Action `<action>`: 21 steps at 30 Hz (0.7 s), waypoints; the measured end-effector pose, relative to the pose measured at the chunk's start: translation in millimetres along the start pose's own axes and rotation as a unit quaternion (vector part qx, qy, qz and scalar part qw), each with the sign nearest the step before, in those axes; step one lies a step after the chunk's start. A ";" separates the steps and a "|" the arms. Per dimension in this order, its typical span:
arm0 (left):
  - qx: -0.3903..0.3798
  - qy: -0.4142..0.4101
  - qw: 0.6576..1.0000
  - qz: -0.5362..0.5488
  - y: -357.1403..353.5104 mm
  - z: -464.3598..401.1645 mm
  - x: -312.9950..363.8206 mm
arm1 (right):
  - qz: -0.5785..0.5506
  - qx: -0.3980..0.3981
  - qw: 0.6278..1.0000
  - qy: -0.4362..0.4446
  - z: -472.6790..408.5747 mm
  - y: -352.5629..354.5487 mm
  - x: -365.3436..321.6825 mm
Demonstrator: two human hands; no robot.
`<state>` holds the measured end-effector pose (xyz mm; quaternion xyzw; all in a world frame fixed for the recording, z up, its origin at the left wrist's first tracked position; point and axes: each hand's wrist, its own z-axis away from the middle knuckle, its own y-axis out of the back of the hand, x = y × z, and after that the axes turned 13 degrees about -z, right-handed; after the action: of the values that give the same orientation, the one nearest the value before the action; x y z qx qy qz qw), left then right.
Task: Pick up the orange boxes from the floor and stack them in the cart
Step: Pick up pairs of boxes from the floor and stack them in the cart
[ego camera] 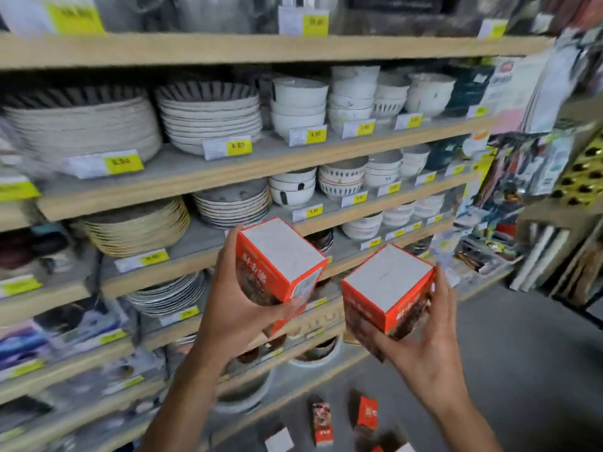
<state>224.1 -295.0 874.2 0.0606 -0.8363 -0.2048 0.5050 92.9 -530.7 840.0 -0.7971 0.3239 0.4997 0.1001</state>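
My left hand (pixel 233 308) grips an orange box with a white top (pixel 280 256), held up in front of the shelves. My right hand (pixel 430 347) grips a second orange box (pixel 386 285) just to the right, at a slightly lower height. Both boxes are tilted and apart from each other. Several more orange boxes (pixel 321 424) lie on the grey floor (pixel 505 353) below my hands, one of them (pixel 367 412) upright. No cart is in view.
Wooden shelves (pixel 228 171) with stacks of plates (pixel 208 115) and bowls (pixel 298 106) and yellow price tags fill the left and centre. Hanging packaged goods (pixel 522 164) and another display stand at the right.
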 end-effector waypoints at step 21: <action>0.438 0.142 0.861 -0.218 249.3 254.6 93.3 | -0.281 -0.378 0.879 0.081 74.9 -210.5 -150.2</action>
<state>-16.0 -25.6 948.1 0.4850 -0.7244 0.0880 0.4820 124.1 -269.9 898.8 -0.8694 -0.1200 0.4688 -0.0994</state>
